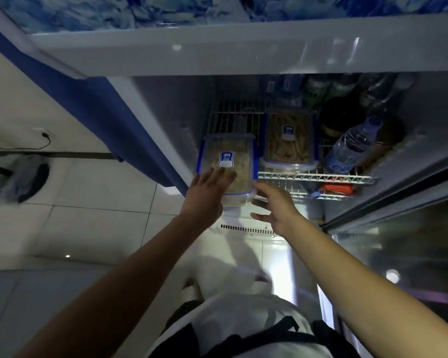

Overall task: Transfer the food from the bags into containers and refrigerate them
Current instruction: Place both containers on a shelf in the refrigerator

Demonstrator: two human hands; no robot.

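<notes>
We look down past two bare forearms into an open refrigerator (243,55) with a blue patterned front. Inside, a white wire shelf (318,177) runs across the compartment.

Our left hand (207,192) reaches forward with its fingers straight and spread, the fingertips (219,174) lying flat on the lid of a clear rectangular food container (228,156) with blue clips and a small blue-and-white label. The hand presses on the lid rather than curling round it. The container sits at the left end of the wire shelf, its near end jutting out past the shelf's front edge toward us. Pale, shredded-looking food shows through the lid; we cannot tell exactly what it is.

Our right hand (274,208) hovers just beside the container's near right corner, fingers loosely spread and slightly bent, thumb lowered, holding nothing. Whether a fingertip touches the corner, we cannot tell.

A second, matching container (287,140) stands just to the right on the same shelf, fully inside, filled with tan stick-shaped food. Further right, a clear plastic water bottle (352,146) with a blue cap lies tilted, with dark bottles behind it. A red packet (335,189) shows below the shelf.

To the left is a pale tiled floor (88,228).
</notes>
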